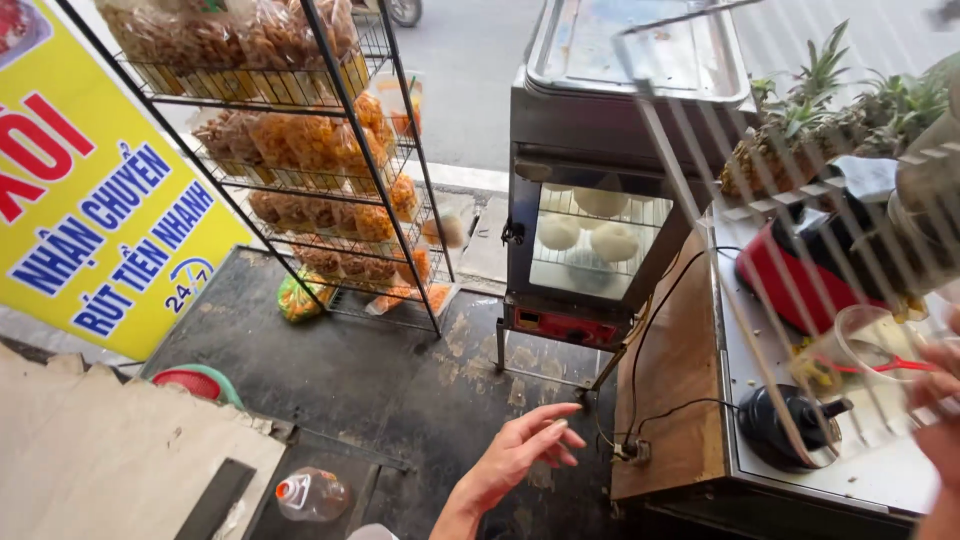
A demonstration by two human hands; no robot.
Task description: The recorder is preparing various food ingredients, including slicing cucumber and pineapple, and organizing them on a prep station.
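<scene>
Nearest the lens, we see our left hand [520, 452] held out over the dark stained floor [400, 400], palm up, fingers spread and empty. Our right hand [940, 400] enters at the frame's right edge, closed around a clear plastic cup [865, 350] with a red straw-like piece [890, 367] lying across it; blurred white streaks partly veil this hand. That cup sits over the steel surface [850, 470], well to the right of the left hand, so the right hand is the nearer one. Just left of the cup lies a black rounded blender base [780, 422], its cord running down to a wall plug [632, 452]. Beyond stand a red appliance [790, 280], pineapples [800, 130], a glass steamer cabinet of white buns [590, 240] and a wire rack of bagged snacks [320, 150].
</scene>
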